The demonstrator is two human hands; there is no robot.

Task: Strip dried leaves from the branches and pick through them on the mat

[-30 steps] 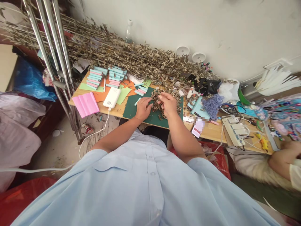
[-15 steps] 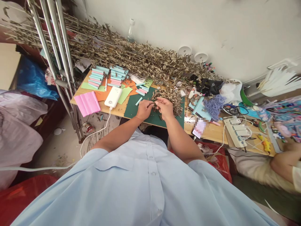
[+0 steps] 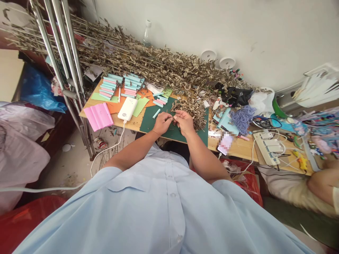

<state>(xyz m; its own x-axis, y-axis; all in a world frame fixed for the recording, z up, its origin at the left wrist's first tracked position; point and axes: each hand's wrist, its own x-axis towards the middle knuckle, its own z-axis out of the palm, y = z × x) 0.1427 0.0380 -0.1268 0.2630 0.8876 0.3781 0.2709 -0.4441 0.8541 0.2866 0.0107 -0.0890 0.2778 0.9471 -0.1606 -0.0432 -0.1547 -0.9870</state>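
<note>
My left hand (image 3: 162,122) is closed in a pinch over the green cutting mat (image 3: 148,124). Close beside it, my right hand (image 3: 184,122) is closed too, its fingertips almost meeting the left ones. Between them is a small bit of dried leaf, mostly hidden by the fingers. A heap of loose dried leaves (image 3: 194,111) lies on the mat just beyond and beside my right hand. One short blue paper roll (image 3: 156,113) rests on the mat to the left of my left hand.
Blue and pink paper rolls (image 3: 131,86) are stacked at the left, near a white power bank (image 3: 127,108) and pink paper (image 3: 98,116). Long dried plant stalks (image 3: 148,60) line the wall. Crutches (image 3: 66,63) stand left; a phone (image 3: 225,144), purple yarn (image 3: 242,119) and power strip (image 3: 267,148) lie right.
The fingers have shifted slightly, and less of the dark leafy bit shows between them. Both hands stay in nearly the same place over the mat.
</note>
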